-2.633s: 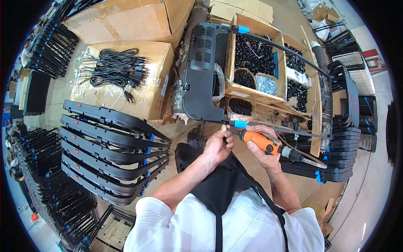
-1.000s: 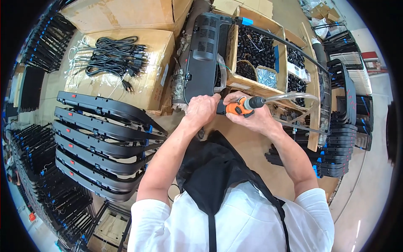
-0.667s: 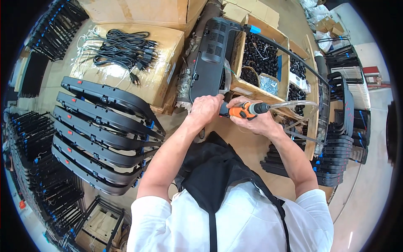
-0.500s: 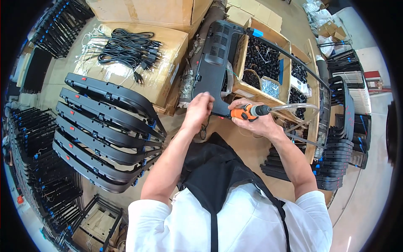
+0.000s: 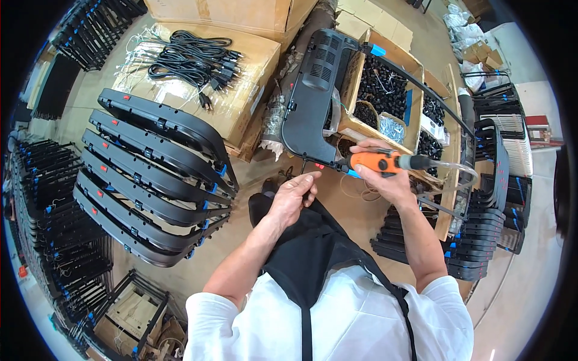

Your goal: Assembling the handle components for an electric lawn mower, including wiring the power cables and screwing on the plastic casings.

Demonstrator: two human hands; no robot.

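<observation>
My right hand (image 5: 388,180) is wrapped round an orange and black air screwdriver (image 5: 376,161), with a clear hose leading off its right end. The driver's tip is at the near edge of a black plastic housing (image 5: 304,123) that has a vented hump and a long thin frame bar. Just below that edge, close to a small red part, is my left hand (image 5: 293,197), its fingers curled and thumb and forefinger together. Whatever they pinch, if anything, is too small to make out. A blue clip (image 5: 378,50) sits on the housing's far corner.
Right of the housing, a wooden box (image 5: 367,129) holds black plastic parts and silver screws (image 5: 391,129). Stacked black housings (image 5: 162,174) stand at my left, below a carton (image 5: 253,90) topped with black power cords (image 5: 192,63). More stacked frames (image 5: 469,228) stand at right.
My left hand has come off the housing's top face and moved down toward me. The driver in my right hand has shifted right, and its tip now shows at the housing's near edge.
</observation>
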